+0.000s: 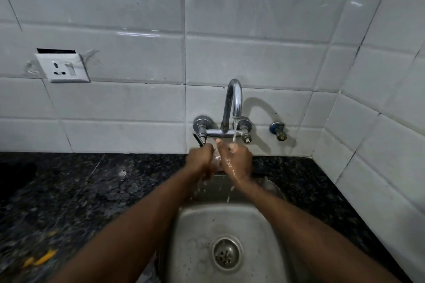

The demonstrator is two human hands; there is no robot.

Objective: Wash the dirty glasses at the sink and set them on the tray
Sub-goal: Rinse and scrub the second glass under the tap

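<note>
A clear glass point(217, 160), wet and blurred, sits between the 2 hands under the tap point(234, 101) stream, above the back edge of the steel sink point(195, 225). The left hand point(199, 158) curls round it; the right hand point(236, 159), dripping, wraps its other side. The basin holds droplets and a drain strainer point(226, 253). Fingers hide most of the glass

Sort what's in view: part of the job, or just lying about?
Job: glass held between left hand and right hand; running tap; sink.
Lying about: wall socket; yellow scraps on counter; valve on the wall.
</note>
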